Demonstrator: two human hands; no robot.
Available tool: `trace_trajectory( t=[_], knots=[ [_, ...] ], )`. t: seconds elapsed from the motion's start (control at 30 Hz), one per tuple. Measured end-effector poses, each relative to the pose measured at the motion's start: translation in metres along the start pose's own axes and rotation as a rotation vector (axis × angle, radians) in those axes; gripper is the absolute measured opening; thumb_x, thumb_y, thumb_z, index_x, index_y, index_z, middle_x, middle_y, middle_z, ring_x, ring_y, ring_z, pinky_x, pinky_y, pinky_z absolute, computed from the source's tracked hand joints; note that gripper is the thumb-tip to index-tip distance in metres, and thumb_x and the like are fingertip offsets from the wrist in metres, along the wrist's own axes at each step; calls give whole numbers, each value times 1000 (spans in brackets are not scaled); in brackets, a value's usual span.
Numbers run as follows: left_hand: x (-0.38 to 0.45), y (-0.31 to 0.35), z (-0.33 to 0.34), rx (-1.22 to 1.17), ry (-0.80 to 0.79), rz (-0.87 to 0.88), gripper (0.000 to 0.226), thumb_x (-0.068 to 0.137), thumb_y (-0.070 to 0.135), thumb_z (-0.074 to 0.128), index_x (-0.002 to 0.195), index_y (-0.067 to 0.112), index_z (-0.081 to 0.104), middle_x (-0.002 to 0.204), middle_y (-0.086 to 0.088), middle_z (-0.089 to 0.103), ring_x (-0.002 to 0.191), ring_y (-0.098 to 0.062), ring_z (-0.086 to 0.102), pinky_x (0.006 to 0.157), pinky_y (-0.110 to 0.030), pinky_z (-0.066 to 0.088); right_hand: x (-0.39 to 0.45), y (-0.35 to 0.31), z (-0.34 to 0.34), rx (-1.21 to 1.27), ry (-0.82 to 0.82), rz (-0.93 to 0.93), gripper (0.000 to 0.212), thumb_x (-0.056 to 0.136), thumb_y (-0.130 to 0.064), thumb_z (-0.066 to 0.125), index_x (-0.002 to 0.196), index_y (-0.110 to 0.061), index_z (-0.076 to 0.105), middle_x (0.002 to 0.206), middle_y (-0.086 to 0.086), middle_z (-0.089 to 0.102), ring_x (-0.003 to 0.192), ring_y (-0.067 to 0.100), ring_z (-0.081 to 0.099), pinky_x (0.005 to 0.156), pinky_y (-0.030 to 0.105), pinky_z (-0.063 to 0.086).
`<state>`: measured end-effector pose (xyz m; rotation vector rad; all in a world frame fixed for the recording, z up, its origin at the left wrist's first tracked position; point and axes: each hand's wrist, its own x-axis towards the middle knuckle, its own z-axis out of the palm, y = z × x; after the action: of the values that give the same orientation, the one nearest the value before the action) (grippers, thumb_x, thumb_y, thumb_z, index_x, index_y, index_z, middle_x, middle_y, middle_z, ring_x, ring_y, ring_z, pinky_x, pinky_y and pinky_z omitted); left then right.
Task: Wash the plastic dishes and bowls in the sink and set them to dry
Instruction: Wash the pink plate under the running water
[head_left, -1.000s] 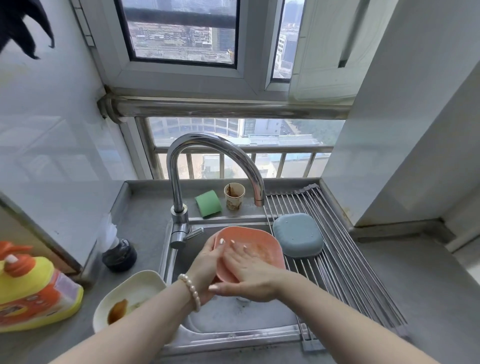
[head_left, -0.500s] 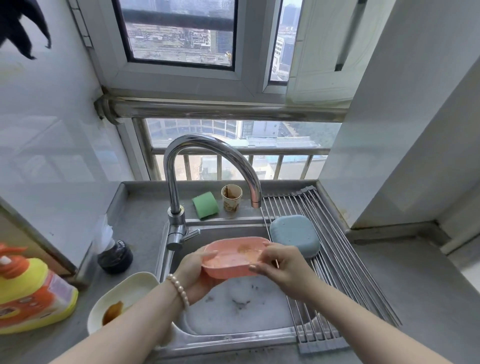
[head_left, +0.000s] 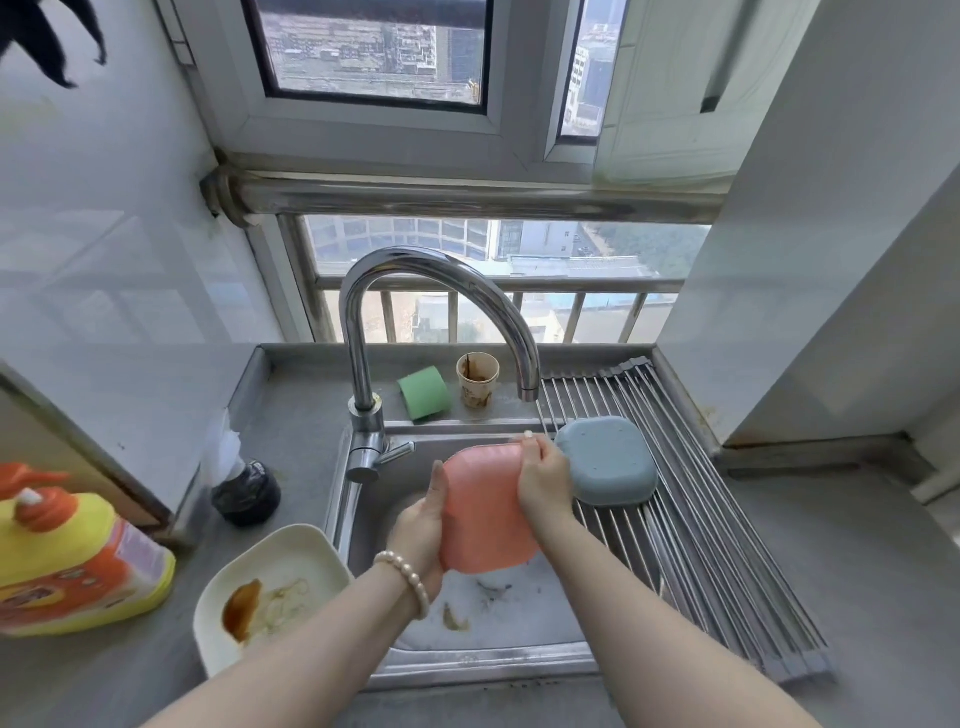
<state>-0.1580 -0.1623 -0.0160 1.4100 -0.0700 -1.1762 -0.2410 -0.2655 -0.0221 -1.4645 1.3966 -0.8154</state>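
Pink bowl (head_left: 485, 512), gripped by both the left hand (head_left: 418, 530) and right hand (head_left: 545, 480), is now turned bottom-up; its outside gets rinsed next, probably.

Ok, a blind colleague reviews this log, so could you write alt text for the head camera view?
Two hands hold a pink square plastic bowl, underside up, over a steel sink: left hand at its left edge, right hand at its upper right. A blue-grey square plastic bowl lies upside down on the metal roll-up drying rack; a stained white plastic dish waits at left.
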Motion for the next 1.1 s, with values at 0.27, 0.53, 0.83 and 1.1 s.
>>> trace_trajectory(
  t=[0.27, 0.53, 0.83, 1.1],
  knots=[
    [18, 15, -2, -266, 31, -143, 44, 95, 56, 40, 100, 18, 61, 111, -4, 64, 91, -23, 62, 91, -42, 48, -40, 1, 40, -773, -203, -896, 53, 101, -39, 17, 145, -14, 36, 152, 8, 34, 145, 28, 21, 115, 42, 5],
    [50, 5, -21, -167, 294, -154, 70, 84, 75, 37, 97, 11, 62, 102, -14, 68, 94, -31, 64, 90, -55, 51, -32, 22, -24, -974, -327, -1227, 59, 102, -47, 19, 147, -10, 32, 153, 8, 31, 144, 24, 23, 115, 41, 22],
    [31, 21, -5, 46, 142, -38, 57, 93, 62, 31, 101, 12, 58, 92, -3, 66, 87, -23, 62, 83, -38, 52, -45, -21, 11, -1015, -476, -972, 61, 100, -43, 6, 152, -15, 20, 160, 5, 9, 146, 23, -6, 118, 44, -12],
    [46, 30, -7, 201, 281, 22, 54, 100, 47, 34, 83, 2, 61, 103, -21, 66, 99, -35, 63, 94, -49, 49, -25, 6, -13, -975, -254, -1032, 59, 102, -47, 9, 146, -15, 32, 153, 6, 34, 141, 25, 27, 110, 47, 20]
  ],
)
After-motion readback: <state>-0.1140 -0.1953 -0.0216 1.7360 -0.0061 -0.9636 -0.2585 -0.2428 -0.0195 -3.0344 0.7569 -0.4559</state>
